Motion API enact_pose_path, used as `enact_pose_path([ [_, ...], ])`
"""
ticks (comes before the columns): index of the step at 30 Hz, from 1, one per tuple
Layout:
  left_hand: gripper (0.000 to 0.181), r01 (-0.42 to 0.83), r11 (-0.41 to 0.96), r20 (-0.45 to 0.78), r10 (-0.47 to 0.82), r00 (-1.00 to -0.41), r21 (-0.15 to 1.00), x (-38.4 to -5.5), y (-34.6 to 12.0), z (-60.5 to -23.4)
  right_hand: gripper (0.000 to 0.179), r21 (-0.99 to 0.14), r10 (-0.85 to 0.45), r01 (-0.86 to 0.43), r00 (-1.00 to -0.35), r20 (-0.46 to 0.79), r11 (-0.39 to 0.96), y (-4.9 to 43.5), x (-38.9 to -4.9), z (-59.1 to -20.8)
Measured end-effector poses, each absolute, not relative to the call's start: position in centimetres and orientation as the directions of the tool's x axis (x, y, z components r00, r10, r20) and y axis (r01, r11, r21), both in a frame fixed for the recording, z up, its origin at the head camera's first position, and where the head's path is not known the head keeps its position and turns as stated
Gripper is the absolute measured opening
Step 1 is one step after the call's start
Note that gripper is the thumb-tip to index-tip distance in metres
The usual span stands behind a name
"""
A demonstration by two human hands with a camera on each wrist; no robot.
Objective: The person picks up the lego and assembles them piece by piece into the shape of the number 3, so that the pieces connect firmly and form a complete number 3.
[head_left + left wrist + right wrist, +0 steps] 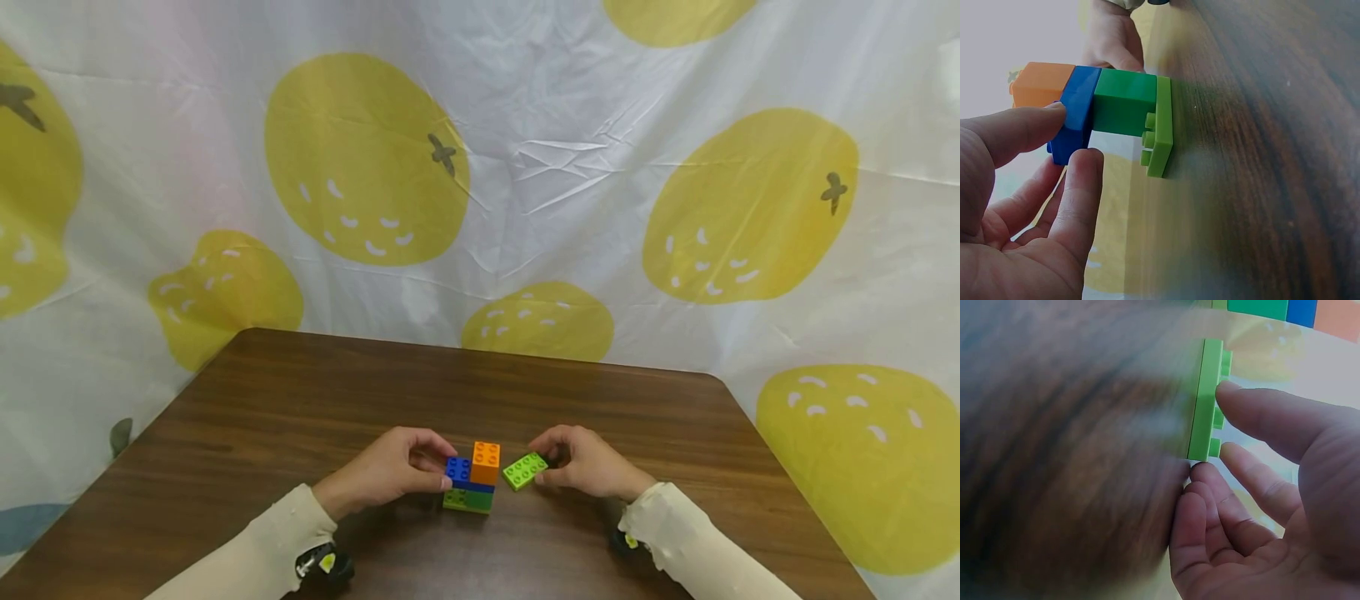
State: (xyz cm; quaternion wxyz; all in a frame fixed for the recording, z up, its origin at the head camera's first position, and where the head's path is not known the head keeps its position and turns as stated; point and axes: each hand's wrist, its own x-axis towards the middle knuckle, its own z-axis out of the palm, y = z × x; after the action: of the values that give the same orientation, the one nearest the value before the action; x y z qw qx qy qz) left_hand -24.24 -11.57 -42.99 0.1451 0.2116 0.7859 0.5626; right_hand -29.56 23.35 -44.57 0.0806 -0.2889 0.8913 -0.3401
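A small stack of toy building bricks stands on the table, layered from a flat light green brick [1163, 128] through a green brick [1125, 100] and a blue brick [459, 469] to an orange brick [485, 462] on top. My left hand [397, 467] pinches the free end of the blue brick, thumb on the near side and fingers on the far side. To the right of the stack, a separate flat light green brick [526, 471] lies studs up. Thumb and fingers of my right hand [588, 465] hold its right end; in the right wrist view the thumb overlaps its studs.
The dark wooden table [360, 379] spreads around both hands, its far edge meeting a white curtain [555, 208] printed with yellow lemons. Cream sleeves [262, 542] cover both forearms, and a dark band [326, 562] sits at each wrist.
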Motion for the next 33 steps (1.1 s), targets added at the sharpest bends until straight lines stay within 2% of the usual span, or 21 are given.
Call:
enact_pose_path([
  [12, 0.034, 0.178, 0.289, 0.012, 0.495, -0.869, 0.941, -24.46, -11.66, -43.19, 0.042, -0.633, -0.603, -0.498, -0.795, 0.061, 0.593, 22.73, -29.61, -44.38],
  [33, 0.034, 0.188, 0.293, 0.015, 0.504, -0.863, 0.938, -24.68, -11.63, -43.53, 0.034, -0.642, -0.571, -0.458, -0.820, 0.039, 0.615, 23.04, -29.77, -44.57],
])
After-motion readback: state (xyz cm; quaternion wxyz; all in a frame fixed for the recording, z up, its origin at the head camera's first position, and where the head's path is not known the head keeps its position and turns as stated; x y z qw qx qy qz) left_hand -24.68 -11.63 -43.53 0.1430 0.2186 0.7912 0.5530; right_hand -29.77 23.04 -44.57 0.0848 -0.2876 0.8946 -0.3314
